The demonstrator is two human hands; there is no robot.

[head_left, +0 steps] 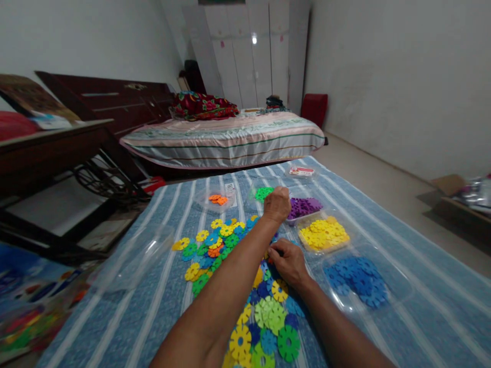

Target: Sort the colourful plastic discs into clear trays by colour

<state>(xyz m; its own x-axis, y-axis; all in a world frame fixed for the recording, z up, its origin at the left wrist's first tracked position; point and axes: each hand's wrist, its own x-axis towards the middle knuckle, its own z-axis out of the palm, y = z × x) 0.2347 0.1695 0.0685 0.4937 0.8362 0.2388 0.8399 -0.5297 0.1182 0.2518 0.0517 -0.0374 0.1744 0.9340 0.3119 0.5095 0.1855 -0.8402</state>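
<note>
Green pieces [264, 193] in clear tray: left hand [276, 204] clenched above them, right hand [289, 261] pinching in the mixed pile [226, 255] nearer; bedspread [422, 327] edges bare.

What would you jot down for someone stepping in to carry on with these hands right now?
Left hand: fist-like over the tray of green pieces; whether it holds a piece can't be told.
Right hand: fingers down in the mixed pile on the blue striped bedspread.
Done: trays hold orange, purple, yellow and blue pieces.
Left: the big mixed pile, unsorted.
</note>
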